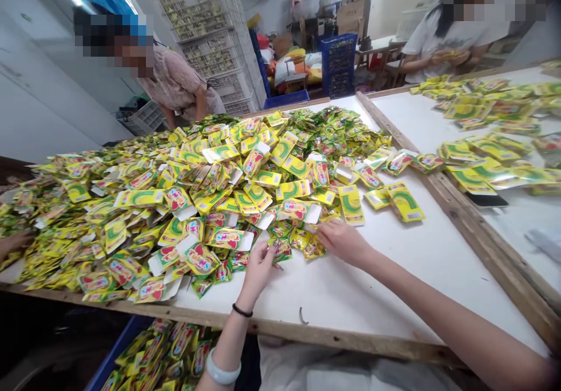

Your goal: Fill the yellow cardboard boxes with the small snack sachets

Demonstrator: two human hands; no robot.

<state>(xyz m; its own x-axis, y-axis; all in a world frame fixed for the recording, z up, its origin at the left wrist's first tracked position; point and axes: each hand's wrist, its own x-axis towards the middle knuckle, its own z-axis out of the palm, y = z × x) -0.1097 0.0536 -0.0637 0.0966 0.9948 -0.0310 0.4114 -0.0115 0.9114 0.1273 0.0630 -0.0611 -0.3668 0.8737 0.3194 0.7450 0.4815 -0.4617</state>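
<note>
Cartons (138, 198) pile up across the left of the white table (350, 303). Left hand (259, 267) is curled narrow at a green packet (283, 249), can't tell if it's gripped. Right hand (344, 242) is at some yellow packets (314, 248), grip hidden. Loose cartons (405, 202) lie farther right.

Flat yellow-green cardboard boxes (293, 190) lie heaped on the white wood-edged bench (368, 303). A blue plastic crate (114, 350) sits below its near edge; white plastic-lattice crates (239, 40) stand stacked behind.
</note>
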